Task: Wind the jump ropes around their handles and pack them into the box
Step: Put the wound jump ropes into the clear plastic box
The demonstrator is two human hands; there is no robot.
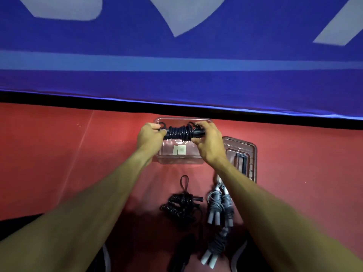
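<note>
black wound jump rope [179, 132] gripped at both ends by left hand [149, 135] and right hand [208, 146] above clear box [180, 160]

Red floor [49, 154] below a blue-and-white banner [176, 79].

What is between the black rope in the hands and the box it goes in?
Nothing visible. The left hand and right hand grip the wound black rope by its ends, right above the open clear box. The lid lies off to the right, and only two small paper tags lie inside.
</note>
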